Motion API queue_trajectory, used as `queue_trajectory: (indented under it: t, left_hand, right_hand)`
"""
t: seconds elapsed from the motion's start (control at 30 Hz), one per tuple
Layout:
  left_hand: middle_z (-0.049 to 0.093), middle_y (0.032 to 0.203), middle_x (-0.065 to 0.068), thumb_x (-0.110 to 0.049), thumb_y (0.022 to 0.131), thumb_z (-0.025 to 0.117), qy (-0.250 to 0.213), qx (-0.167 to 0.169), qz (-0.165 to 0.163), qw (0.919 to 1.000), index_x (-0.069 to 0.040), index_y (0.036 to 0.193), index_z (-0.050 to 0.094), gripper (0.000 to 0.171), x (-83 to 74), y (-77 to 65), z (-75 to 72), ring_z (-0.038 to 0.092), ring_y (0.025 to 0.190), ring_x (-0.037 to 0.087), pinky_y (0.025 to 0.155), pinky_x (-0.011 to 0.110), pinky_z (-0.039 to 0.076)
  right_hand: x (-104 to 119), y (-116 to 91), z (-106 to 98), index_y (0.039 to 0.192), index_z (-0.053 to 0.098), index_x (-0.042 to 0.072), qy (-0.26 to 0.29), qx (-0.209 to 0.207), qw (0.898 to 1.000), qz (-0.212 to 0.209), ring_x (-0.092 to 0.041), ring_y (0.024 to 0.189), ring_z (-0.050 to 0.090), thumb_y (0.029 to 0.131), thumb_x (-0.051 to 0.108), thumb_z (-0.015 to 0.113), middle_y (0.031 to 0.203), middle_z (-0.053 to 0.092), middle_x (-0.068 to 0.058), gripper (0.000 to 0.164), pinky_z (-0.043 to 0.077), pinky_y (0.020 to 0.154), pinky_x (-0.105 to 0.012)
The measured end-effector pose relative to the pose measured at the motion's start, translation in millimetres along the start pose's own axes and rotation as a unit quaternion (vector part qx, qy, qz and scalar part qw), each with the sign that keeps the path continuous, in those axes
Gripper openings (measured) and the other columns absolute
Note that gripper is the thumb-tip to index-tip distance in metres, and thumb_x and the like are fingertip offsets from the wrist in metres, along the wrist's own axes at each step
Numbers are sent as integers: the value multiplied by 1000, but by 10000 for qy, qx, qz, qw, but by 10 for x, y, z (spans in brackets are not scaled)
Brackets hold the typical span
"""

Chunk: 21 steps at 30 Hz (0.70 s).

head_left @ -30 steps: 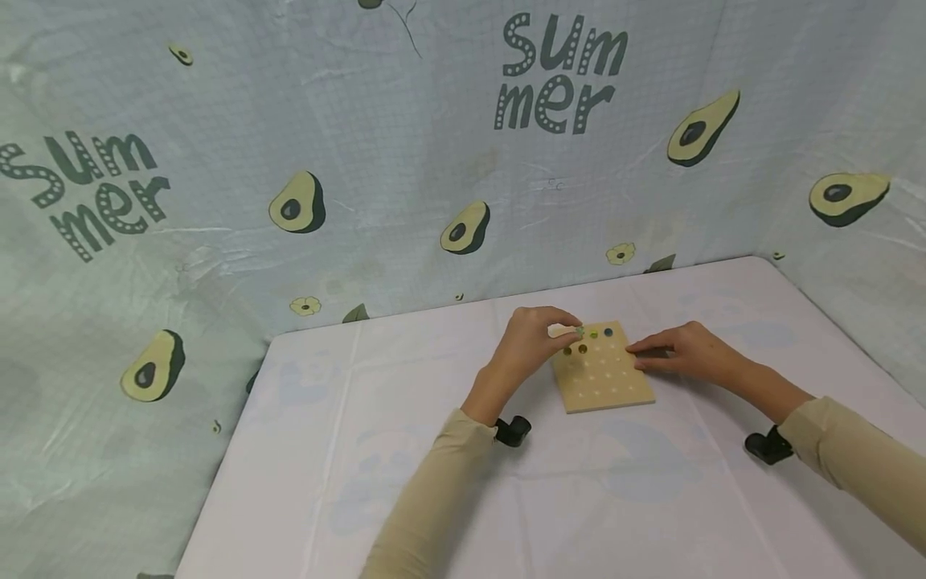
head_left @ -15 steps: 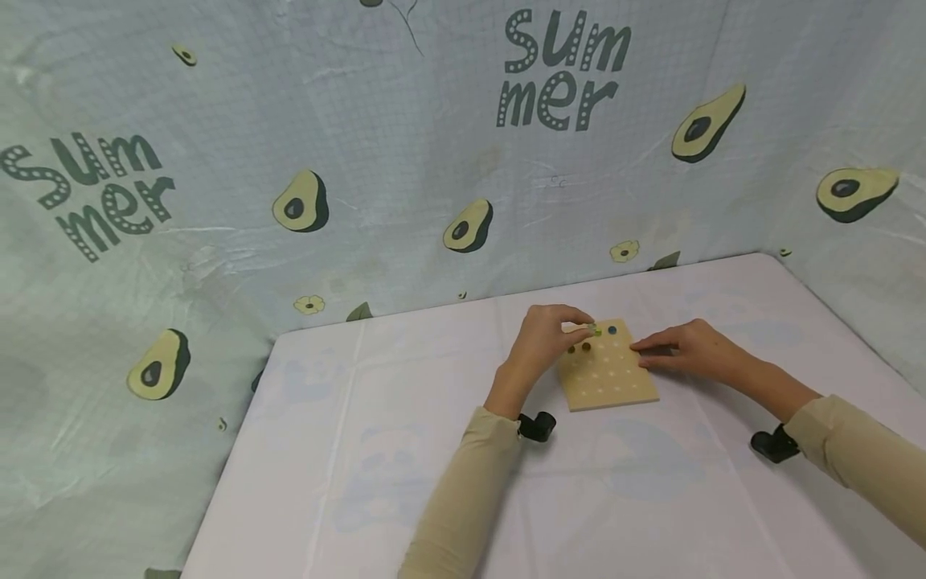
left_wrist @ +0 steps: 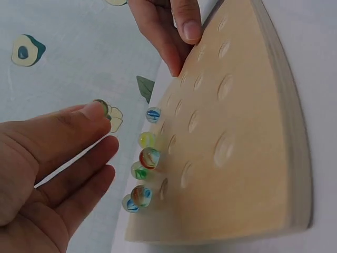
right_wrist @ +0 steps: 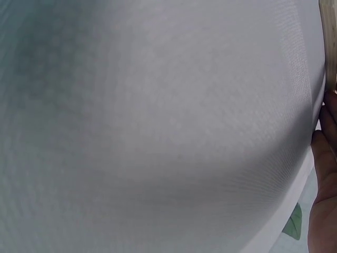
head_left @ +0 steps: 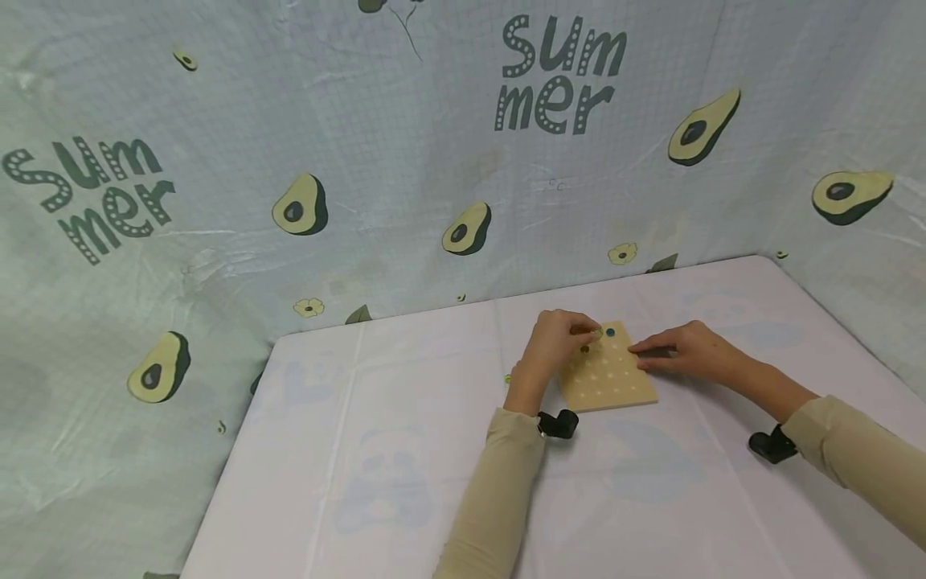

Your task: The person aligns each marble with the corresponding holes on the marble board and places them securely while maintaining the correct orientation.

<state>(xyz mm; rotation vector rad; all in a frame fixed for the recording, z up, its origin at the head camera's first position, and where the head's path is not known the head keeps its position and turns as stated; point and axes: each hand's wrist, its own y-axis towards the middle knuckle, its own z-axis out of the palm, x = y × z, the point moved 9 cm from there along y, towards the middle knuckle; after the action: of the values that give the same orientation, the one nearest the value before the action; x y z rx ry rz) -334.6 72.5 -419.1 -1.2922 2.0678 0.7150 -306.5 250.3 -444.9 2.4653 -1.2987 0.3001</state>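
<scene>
My left hand (head_left: 555, 338) pinches a small greenish marble (left_wrist: 103, 107) between thumb and forefinger, over the far edge of a pale wooden board (head_left: 608, 384). Shallow round dimples in rows cover the board. Several marbles sit toward its far side in the left wrist view, among them a blue one (left_wrist: 153, 114), a yellow one (left_wrist: 147, 139) and a red-streaked one (left_wrist: 149, 157). My right hand (head_left: 687, 351) rests at the board's right edge, thumb and forefinger extended against it. In the head view, my left hand hides part of the marble rows.
A pale pink cloth (head_left: 304, 450) covers the table around the board. By my left wrist lies a small yellow-green round thing (head_left: 508, 379). Behind the table hangs a sheet (head_left: 391, 161) printed with avocados.
My left hand has moved rightward along the board's far row, carrying the marble. The yellow-green round thing now shows beside my wrist. My right hand stays at the board's edge.
</scene>
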Motion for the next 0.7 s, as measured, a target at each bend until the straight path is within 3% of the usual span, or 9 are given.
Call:
queue_trajectory:
  t: [0.13,0.33,0.7]
  left_hand:
    - [78,97,-4,-19,90,78,111,-83,-294,9995,-15,105,82,16,51,-10,44,65,81,0,66,11,50]
    - [78,100,-5,-19,90,78,159,-98,-354,9992,-16,105,82,16,54,-13,83,68,91,3,76,14,51]
    - [78,95,-6,-17,89,80,342,-211,-695,9968,-16,101,83,12,111,1,177,69,95,8,77,17,53]
  right_hand:
    - [-8,4,8,114,80,19,32,97,9999,67,-21,97,74,89,34,80,109,77,-5,29,60,79,-42]
    - [-30,7,12,114,80,20,32,119,9998,124,-18,96,73,89,34,80,110,77,-6,29,60,79,-42]
    - [-7,13,-3,113,80,19,2,120,9998,147,-19,95,73,87,31,82,110,77,-7,28,60,79,-43]
